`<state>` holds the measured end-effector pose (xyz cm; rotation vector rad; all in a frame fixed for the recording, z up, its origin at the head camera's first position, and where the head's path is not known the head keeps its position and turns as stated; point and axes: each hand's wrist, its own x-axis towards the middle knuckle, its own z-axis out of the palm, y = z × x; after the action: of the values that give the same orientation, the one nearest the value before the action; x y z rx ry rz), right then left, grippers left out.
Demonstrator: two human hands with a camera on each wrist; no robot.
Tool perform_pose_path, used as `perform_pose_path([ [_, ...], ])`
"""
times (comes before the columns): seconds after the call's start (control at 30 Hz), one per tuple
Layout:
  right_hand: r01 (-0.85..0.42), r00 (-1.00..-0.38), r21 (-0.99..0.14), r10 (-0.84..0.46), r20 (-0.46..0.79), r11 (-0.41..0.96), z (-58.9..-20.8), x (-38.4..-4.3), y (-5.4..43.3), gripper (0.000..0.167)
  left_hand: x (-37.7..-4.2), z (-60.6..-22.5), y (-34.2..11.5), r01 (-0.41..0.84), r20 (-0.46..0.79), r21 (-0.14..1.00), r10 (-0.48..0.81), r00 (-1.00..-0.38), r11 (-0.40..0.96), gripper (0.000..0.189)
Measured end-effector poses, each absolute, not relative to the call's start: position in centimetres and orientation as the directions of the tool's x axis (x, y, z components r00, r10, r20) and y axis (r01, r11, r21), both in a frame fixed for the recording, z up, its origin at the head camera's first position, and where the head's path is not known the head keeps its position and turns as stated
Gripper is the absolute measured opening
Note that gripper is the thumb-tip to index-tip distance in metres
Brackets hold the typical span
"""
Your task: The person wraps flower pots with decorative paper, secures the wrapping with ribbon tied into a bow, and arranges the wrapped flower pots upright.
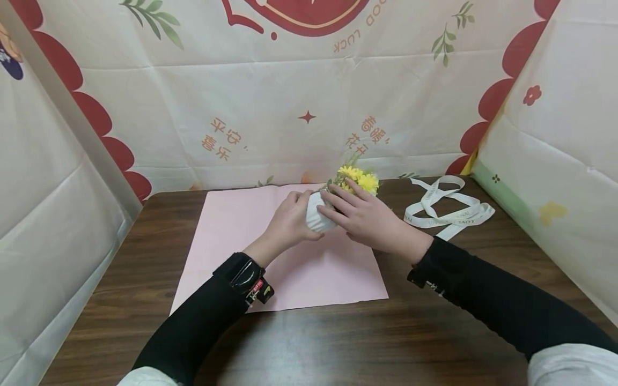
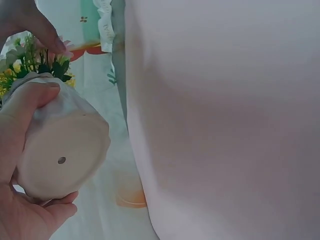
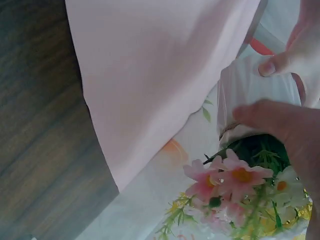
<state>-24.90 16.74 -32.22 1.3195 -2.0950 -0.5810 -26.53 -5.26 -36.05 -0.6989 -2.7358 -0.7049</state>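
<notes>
My left hand [image 1: 287, 222] grips a white ribbed flower pot [image 1: 318, 213] tipped on its side. In the left wrist view, its pale base [image 2: 55, 140], with a small drain hole [image 2: 62, 160], faces the camera, and the left thumb presses the side near the rim. Artificial flowers fill the pot: yellow ones [image 1: 359, 179], pink ones [image 3: 235, 175] and a white one [image 3: 287, 186], among green leaves. My right hand [image 1: 364, 217] reaches across pot and flowers with extended fingers; in the right wrist view a digit lies along the pot near its rim.
Under the hands, a large pink sheet [image 1: 314, 279] covers part of the brown wooden table [image 1: 338, 343]. A loosely looped white printed ribbon [image 1: 465, 217] lies at the back right. Patterned cloth [image 1: 270, 96] hangs behind the table and along both sides.
</notes>
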Motion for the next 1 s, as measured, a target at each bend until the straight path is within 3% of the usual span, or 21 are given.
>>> perform_pose_path([
  [0.13, -0.633, -0.361, 0.626, -0.889, 0.28, 0.454, -32.2, -25.6, 16.8, 0.072, -26.9, -36.3, -5.4, 0.54, 0.345, 0.325, 0.435, -0.832, 0.776, 0.103],
  [0.37, -0.726, -0.455, 0.468, -0.863, 0.222, 0.503, -31.3, -26.9, 16.8, 0.079, -27.3, -36.4, -5.7, 0.559, 0.338, 0.247, 0.47, -0.815, 0.792, 0.104],
  [0.5, -0.766, -0.462, 0.391, -0.86, 0.217, 0.51, -31.4, -27.5, 16.8, 0.079, -27.5, -36.6, -5.7, 0.559, 0.334, 0.203, 0.48, -0.811, 0.804, 0.104],
  [1.0, -0.769, -0.53, 0.304, -0.826, 0.189, 0.563, -33.3, -29.3, 17.6, 0.081, -29.0, -37.7, -4.2, 0.5, 0.245, 0.185, 0.453, -0.857, 0.846, 0.105],
])
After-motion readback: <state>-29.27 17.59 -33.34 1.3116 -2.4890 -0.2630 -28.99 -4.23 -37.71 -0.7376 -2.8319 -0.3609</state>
